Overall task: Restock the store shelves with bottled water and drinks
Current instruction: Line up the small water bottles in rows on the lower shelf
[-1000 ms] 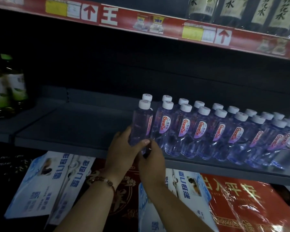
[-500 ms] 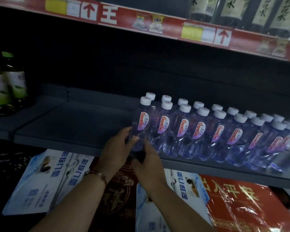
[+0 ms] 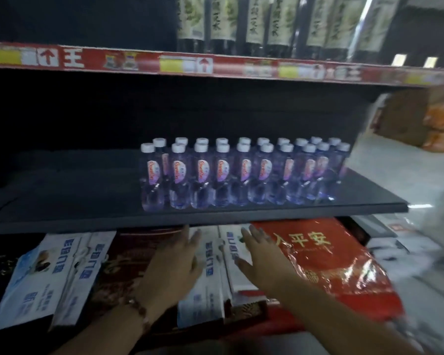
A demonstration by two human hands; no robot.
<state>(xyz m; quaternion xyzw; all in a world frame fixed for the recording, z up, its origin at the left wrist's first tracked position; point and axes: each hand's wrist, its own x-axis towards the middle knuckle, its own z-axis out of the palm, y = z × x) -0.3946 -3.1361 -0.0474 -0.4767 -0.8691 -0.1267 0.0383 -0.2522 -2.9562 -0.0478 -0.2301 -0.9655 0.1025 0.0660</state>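
Observation:
Two rows of small clear water bottles [image 3: 244,172] with white caps and red-white labels stand on the dark shelf [image 3: 195,213], filling its right half. The leftmost front bottle [image 3: 151,178] stands upright at the row's end. My left hand [image 3: 173,262] and my right hand [image 3: 260,254] hover below the shelf's front edge, fingers straight and spread, holding nothing. Both hands are apart from the bottles.
Dark tall bottles [image 3: 274,24] with pale labels fill the upper shelf behind a red price strip [image 3: 215,65]. Below lie white-blue cartons [image 3: 49,275] and a red gift bag [image 3: 326,262]. The shelf's left half carries no bottles. A pale floor and boxes [image 3: 420,119] show at right.
Both hands have let go of the leftmost bottle and dropped below the shelf edge. The view has pulled back and swung right, and the frame is blurred.

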